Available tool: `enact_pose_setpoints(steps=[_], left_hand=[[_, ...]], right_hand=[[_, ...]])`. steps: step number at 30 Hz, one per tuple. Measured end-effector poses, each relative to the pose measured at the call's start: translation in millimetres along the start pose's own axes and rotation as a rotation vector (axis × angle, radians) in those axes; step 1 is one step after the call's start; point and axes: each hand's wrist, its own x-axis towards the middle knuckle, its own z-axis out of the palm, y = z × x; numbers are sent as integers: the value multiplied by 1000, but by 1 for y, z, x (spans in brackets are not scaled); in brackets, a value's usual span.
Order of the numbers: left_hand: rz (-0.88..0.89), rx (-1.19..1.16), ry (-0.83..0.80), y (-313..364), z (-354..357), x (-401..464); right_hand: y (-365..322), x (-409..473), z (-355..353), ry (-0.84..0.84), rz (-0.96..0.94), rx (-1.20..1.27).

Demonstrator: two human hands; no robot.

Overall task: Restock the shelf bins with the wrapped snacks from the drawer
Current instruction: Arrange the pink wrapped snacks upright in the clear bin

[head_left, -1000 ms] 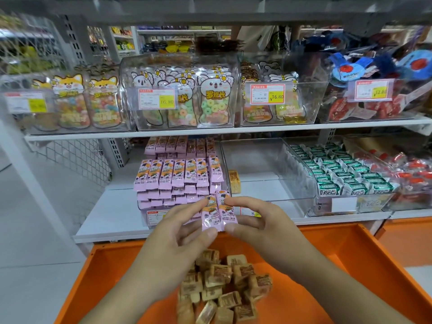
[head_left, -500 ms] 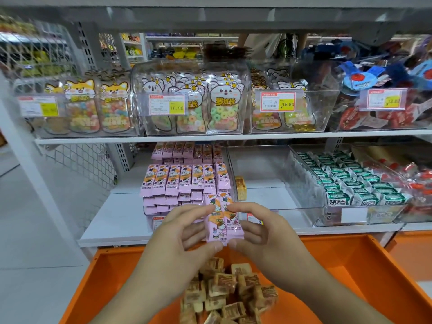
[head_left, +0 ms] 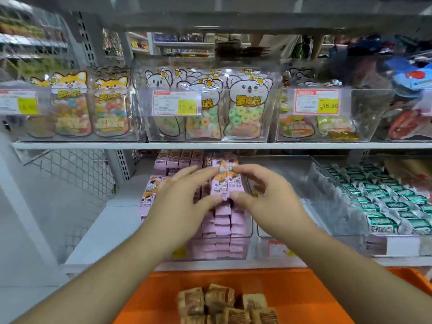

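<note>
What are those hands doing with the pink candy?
A person is filling a shop shelf. The left hand and right hand together pinch two pink snack packs and hold them over the clear bin already stacked with the same pink packs. Below, the orange drawer holds brown wrapped snacks not yet put away.

I see two pink wrapped snacks (head_left: 225,183) side by side, upright, pinched between both hands over the clear shelf bin (head_left: 243,232) of matching pink packs. That bin looks nearly full, though motion blur hides its rows. Below the bin, brown wrapped snacks (head_left: 219,300) lie heaped in the orange drawer (head_left: 304,295).
</note>
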Motion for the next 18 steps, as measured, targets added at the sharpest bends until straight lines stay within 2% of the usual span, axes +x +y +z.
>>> enact_pose_setpoints(steps=[8, 12, 18], left_hand=[[-59, 233, -54, -54, 24, 86], [-14, 201, -75, -73, 29, 109], [95, 178, -39, -79, 30, 116]], right_hand=[[34, 96, 22, 26, 10, -135], [43, 120, 28, -1, -69, -131], [49, 131, 36, -47, -82, -207]])
